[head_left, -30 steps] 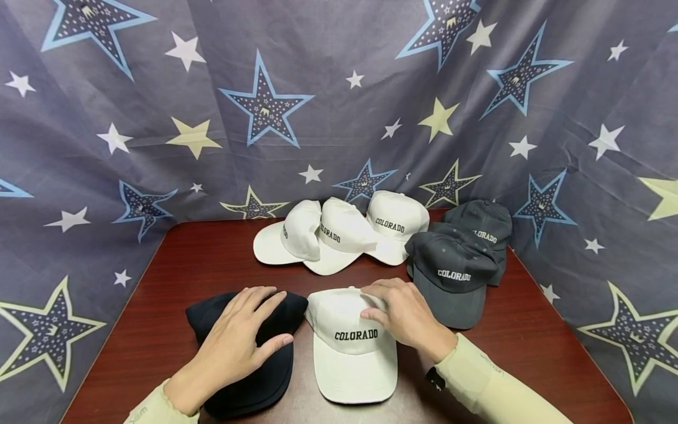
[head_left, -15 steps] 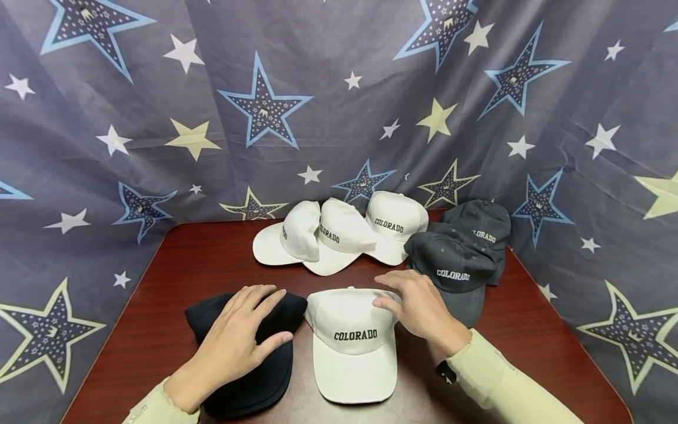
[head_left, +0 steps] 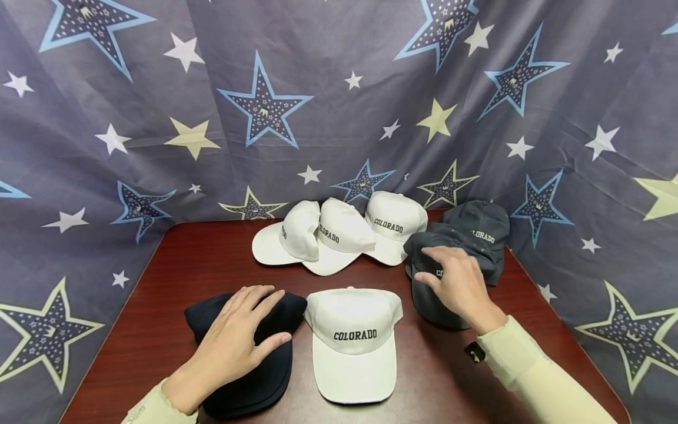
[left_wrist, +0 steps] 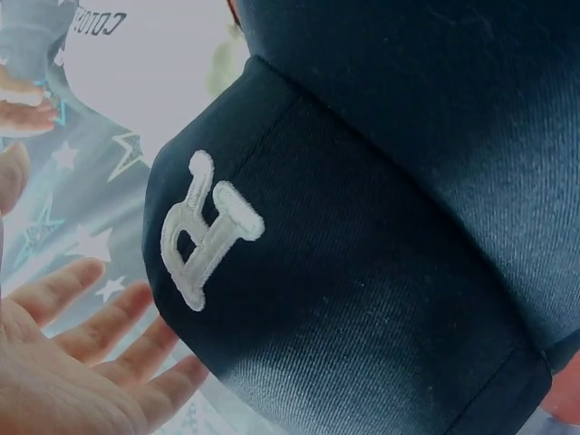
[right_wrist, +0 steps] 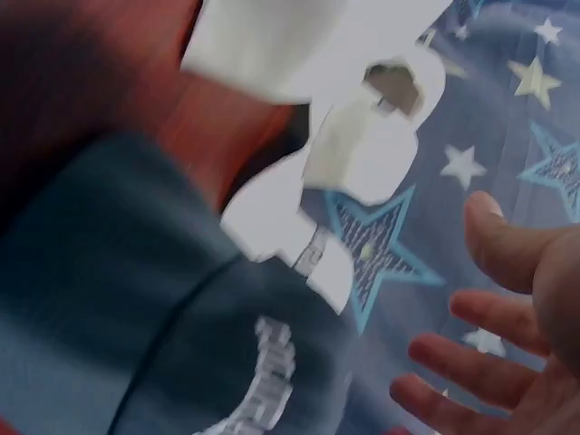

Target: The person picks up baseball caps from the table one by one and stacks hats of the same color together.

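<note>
Landmark: front white cap (head_left: 354, 347). Left of it: navy cap (head_left: 259, 386), white letter (left_wrist: 204, 236) on its crown; left hand (head_left: 233, 335) over it, fingers extended, thumb spread, gripping nothing. Contact: can't tell. Behind landmark: three white caps (head_left: 341, 229) in an overlapping row. Behind and right of landmark: right hand (head_left: 458, 280) over a dark gray cap (head_left: 431, 305), partly hiding its lettering; fingers loose, thumb apart, nothing held. Second gray cap (head_left: 484, 221) sits farther back right, overlapped by the first.
</note>
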A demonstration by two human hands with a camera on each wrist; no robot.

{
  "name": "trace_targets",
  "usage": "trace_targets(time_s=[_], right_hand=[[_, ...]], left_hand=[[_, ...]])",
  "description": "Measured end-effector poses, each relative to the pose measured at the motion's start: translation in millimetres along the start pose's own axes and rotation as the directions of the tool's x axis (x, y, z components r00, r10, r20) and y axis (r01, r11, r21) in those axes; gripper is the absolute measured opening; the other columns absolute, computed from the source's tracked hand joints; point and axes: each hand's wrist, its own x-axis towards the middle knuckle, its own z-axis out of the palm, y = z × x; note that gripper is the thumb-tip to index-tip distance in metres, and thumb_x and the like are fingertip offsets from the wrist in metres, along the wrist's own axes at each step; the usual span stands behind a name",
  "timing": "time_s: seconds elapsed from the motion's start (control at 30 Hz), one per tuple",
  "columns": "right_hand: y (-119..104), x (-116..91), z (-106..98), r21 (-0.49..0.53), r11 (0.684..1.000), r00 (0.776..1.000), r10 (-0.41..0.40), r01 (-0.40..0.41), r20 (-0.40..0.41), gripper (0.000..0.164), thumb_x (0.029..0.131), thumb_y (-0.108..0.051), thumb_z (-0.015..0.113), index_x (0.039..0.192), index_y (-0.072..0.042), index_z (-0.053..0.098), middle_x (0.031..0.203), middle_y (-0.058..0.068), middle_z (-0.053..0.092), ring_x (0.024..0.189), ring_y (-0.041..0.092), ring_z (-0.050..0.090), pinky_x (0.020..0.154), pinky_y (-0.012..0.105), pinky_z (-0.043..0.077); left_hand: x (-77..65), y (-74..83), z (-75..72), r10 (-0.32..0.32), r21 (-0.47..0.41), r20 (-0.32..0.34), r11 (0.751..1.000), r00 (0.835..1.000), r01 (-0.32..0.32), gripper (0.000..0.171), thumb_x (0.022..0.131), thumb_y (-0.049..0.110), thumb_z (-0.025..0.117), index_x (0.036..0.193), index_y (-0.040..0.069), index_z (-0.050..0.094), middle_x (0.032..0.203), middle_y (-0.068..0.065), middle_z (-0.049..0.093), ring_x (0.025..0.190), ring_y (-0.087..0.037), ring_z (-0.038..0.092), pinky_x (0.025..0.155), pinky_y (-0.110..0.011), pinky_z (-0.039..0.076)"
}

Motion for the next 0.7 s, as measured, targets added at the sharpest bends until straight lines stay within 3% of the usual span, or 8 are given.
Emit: trace_targets(time_s=[0.2, 0.37, 0.7], right_hand=[[28.2, 2.9, -3.2, -0.128, 0.985, 0.993, 0.118, -0.115, 0.020, 0.070, 0.077, -0.026, 0.092, 0.135, 0.000, 0.063, 0.134, 0.025, 0.062, 0.122, 0.047, 0.052, 0.095, 0.068, 0.040], [43.3, 3.8, -4.4, -0.198, 0.969, 0.983, 0.165, -0.147, 0.075, 0.075, 0.078, -0.029, 0.091, 0.137, 0.005, 0.060, 0.136, 0.027, 0.059, 0.123, 0.049, 0.050, 0.096, 0.068, 0.038], [57.8, 5.4, 0.9, -0.185, 0.965, 0.968, 0.213, -0.187, 0.132, 0.062, 0.085, -0.026, 0.085, 0.135, 0.003, 0.063, 0.126, 0.028, 0.066, 0.114, 0.049, 0.061, 0.095, 0.068, 0.037]], left_hand=[[-0.4, -0.9, 0.3, 0.004, 0.006, 0.001, 1.000, 1.000, -0.004, 0.073, 0.088, 0.051, 0.078, 0.146, 0.013, 0.057, 0.140, -0.014, 0.056, 0.132, -0.035, 0.050, 0.113, -0.056, 0.036], [-1.0, -1.1, 0.6, 0.006, 0.011, 0.001, 1.000, 1.000, -0.006, 0.073, 0.087, 0.052, 0.078, 0.146, 0.013, 0.057, 0.140, -0.014, 0.057, 0.132, -0.035, 0.050, 0.114, -0.056, 0.036], [-1.4, -2.0, 0.2, -0.007, 0.009, 0.005, 1.000, 1.000, 0.007, 0.073, 0.088, 0.053, 0.076, 0.146, 0.014, 0.057, 0.140, -0.013, 0.056, 0.131, -0.035, 0.050, 0.112, -0.055, 0.038]])
